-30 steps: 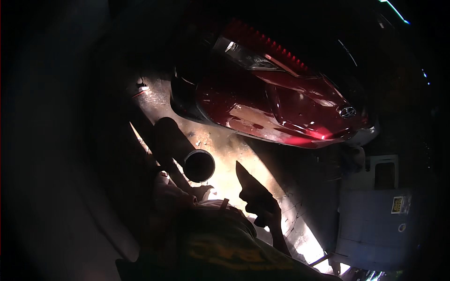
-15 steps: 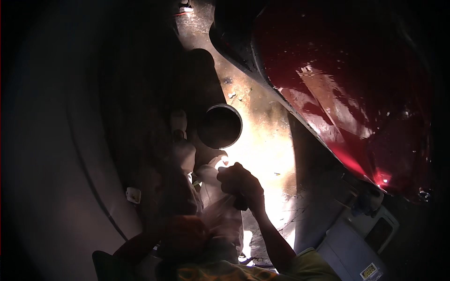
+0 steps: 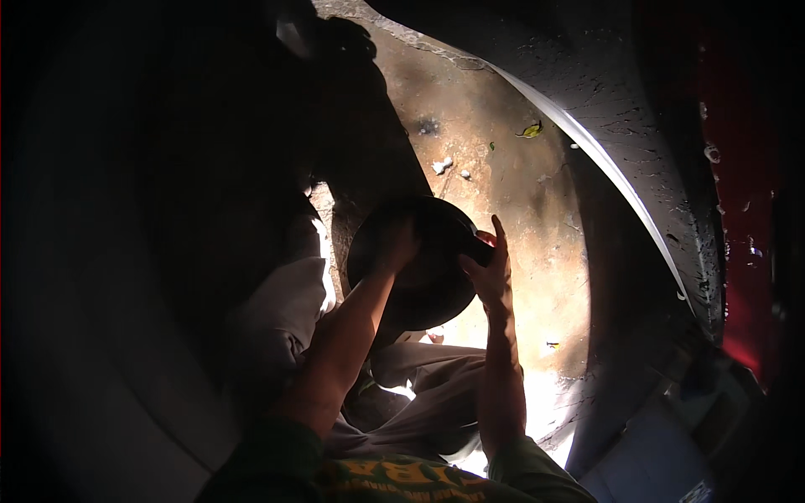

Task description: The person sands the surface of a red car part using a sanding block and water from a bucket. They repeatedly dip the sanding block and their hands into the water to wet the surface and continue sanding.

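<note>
A dark round bucket (image 3: 423,302) stands between my bent legs on the sunlit, stained floor. My left hand (image 3: 398,247) reaches down into its dark opening, the fingers lost in shadow. At the bucket's right rim is my right hand (image 3: 490,260), thumb low and forefinger raised, closed around something dark that I cannot make out against the bucket. My grey trousers (image 3: 428,377) show below and left of the bucket.
A car's dark lower trim (image 3: 646,151) with a pale curved edge and its red bodywork (image 3: 742,310) fill the right side. A yellow-green leaf (image 3: 530,131) and small pale bits (image 3: 443,166) lie on the floor. A pale blue container (image 3: 654,453) sits lower right; the left side is shadowed.
I am lower and nearer the bucket, which looks larger. Both hands have moved forward to it, the left into its opening. The red bodywork has shifted toward the right edge.
</note>
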`<state>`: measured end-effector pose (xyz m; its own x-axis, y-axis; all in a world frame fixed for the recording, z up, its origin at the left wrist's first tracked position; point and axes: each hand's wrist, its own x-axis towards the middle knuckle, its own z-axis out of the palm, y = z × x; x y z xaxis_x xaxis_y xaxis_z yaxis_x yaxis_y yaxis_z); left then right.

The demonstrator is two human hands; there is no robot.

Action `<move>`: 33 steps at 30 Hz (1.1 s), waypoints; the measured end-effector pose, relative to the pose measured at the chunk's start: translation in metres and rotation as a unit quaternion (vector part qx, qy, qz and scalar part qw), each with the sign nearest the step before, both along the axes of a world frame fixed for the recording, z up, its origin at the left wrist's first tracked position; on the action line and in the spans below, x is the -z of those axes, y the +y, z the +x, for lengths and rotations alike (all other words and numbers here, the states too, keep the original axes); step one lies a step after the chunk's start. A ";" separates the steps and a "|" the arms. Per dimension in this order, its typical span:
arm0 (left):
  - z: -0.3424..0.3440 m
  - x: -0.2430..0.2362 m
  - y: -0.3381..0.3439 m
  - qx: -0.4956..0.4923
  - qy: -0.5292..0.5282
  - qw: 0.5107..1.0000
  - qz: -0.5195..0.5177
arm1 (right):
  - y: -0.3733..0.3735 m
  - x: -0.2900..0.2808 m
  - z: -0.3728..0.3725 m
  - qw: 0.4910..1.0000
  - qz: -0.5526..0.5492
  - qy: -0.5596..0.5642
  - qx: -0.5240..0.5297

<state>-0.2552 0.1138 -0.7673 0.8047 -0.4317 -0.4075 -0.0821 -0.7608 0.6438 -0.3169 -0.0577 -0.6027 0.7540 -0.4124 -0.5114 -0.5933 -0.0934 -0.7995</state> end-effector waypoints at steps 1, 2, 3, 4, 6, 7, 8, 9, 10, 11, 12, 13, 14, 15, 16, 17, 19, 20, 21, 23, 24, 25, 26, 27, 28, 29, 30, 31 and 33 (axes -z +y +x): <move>-0.012 0.021 -0.007 -0.054 -0.089 0.993 -0.052 | -0.006 0.000 0.008 0.995 -0.050 -0.077 -0.033; -0.021 0.039 -0.010 -0.098 -0.182 0.974 -0.094 | -0.009 -0.004 0.019 0.981 -0.096 -0.155 -0.067; -0.036 0.052 -0.016 -0.115 -0.220 0.964 -0.095 | -0.009 -0.013 0.029 0.977 -0.082 -0.183 -0.073; -0.047 0.061 -0.029 -0.113 -0.211 0.967 -0.084 | -0.017 -0.019 0.033 0.974 -0.094 -0.192 -0.071; -0.065 0.074 -0.042 -0.076 -0.146 0.986 -0.023 | -0.025 -0.025 0.035 0.988 -0.044 -0.125 -0.075; -0.067 0.076 -0.037 -0.042 -0.099 0.994 0.014 | -0.027 -0.023 0.039 0.982 -0.003 -0.159 -0.098; -0.067 0.068 -0.033 -0.005 -0.052 0.998 0.039 | -0.034 -0.010 0.039 0.979 -0.002 -0.175 -0.103; -0.065 0.058 -0.040 0.039 0.002 0.998 0.046 | -0.053 0.019 0.030 0.970 -0.053 -0.204 -0.124; -0.058 0.044 -0.042 0.066 0.041 0.996 0.041 | -0.071 0.047 0.028 0.956 -0.101 -0.234 -0.146; -0.053 0.035 -0.022 0.076 0.090 0.992 0.051 | -0.054 0.047 0.034 0.955 -0.068 -0.243 -0.158; -0.043 0.019 -0.015 0.078 0.123 0.989 0.033 | -0.047 0.041 0.041 0.952 -0.052 -0.252 -0.165; -0.040 0.001 -0.009 0.066 0.156 0.985 0.007 | -0.041 0.034 0.041 0.951 -0.034 -0.252 -0.175; -0.034 -0.024 0.000 0.032 0.178 0.983 -0.032 | -0.034 0.010 0.045 0.966 0.026 -0.164 -0.198; -0.027 -0.055 0.001 -0.008 0.205 0.975 -0.090 | -0.037 0.015 0.043 0.969 0.071 -0.160 -0.173; -0.022 -0.088 -0.003 -0.058 0.233 0.957 -0.163 | -0.047 0.034 0.039 0.971 0.113 -0.156 -0.144; -0.019 -0.123 -0.006 -0.120 0.254 0.930 -0.237 | -0.048 0.050 0.039 0.973 0.188 -0.098 -0.091; -0.028 -0.185 0.001 -0.270 0.269 0.835 -0.397 | -0.013 0.050 0.042 0.966 0.252 -0.026 -0.050; -0.038 -0.206 0.008 -0.277 0.253 0.836 -0.401 | 0.013 0.038 0.038 0.970 0.234 -0.014 -0.058; -0.042 -0.231 -0.008 -0.285 0.282 0.780 -0.480 | 0.009 0.064 0.036 0.964 0.242 -0.087 -0.066; -0.047 -0.252 -0.025 -0.268 0.338 0.692 -0.579 | -0.001 0.098 0.019 0.930 0.278 -0.196 -0.139; -0.050 -0.258 -0.024 -0.251 0.359 0.665 -0.604 | 0.003 0.096 0.005 0.898 0.314 -0.229 -0.206; -0.049 -0.275 -0.046 -0.215 0.263 0.746 -0.572 | -0.020 0.133 0.009 0.799 0.546 -0.228 -0.112; -0.057 -0.270 -0.033 -0.232 0.140 0.804 -0.529 | -0.003 0.091 0.014 0.854 0.367 -0.301 -0.214; -0.066 -0.241 -0.016 -0.249 0.123 0.801 -0.530 | 0.015 0.034 0.019 0.874 0.163 -0.364 -0.276; -0.068 -0.203 -0.017 -0.254 -0.037 0.868 -0.424 | 0.013 0.018 0.025 0.868 0.154 -0.384 -0.276; -0.063 -0.200 -0.023 -0.242 -0.115 0.891 -0.368 | 0.009 0.012 0.029 0.906 0.078 -0.348 -0.230; -0.060 -0.211 -0.030 -0.238 -0.190 0.903 -0.303 | 0.013 0.006 0.030 0.924 0.101 -0.334 -0.158; -0.061 -0.222 -0.037 -0.239 -0.161 0.920 -0.266 | 0.021 0.001 0.031 0.933 0.129 -0.326 -0.082; -0.064 -0.219 -0.040 -0.247 -0.130 0.932 -0.232 | 0.040 -0.026 0.023 0.927 0.088 -0.360 -0.061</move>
